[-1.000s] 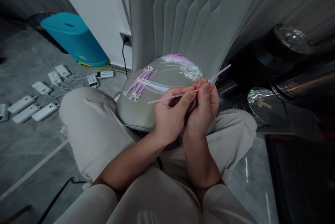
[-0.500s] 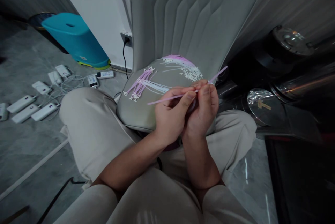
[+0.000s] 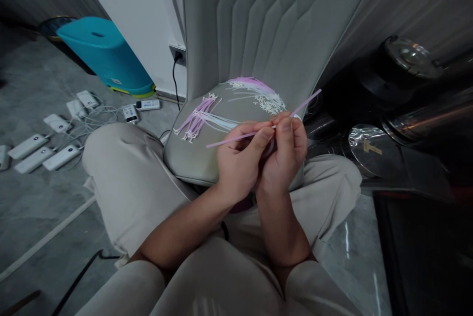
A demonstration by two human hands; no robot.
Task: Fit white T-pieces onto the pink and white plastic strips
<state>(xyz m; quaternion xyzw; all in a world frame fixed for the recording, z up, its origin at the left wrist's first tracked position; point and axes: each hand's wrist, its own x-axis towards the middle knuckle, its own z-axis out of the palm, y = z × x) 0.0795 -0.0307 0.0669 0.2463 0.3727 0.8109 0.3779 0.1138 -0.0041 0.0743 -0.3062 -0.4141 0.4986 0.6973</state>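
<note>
My left hand is closed in a pinch on a thin purple plastic stick that points out to the left. Against it, my right hand pinches another purple stick, which slants up to the right. The fingertips of both hands meet where the sticks come together, and a small whitish bit shows there. Further pieces may be inside the palms, but the fingers hide them. Just beyond lies a bundle of purple sticks with white end connectors, with pale sticks running from it towards my hands.
The grey chair seat also carries a heap of small white connectors and loose purple sticks. White power banks with tangled cables lie on the floor at left, near a blue bin. Shiny metal cylinders stand at right.
Both hands keep their pinch and have shifted very slightly to the left with the sticks. The right-hand stick tilts a little more upward. The view has drifted marginally.
</note>
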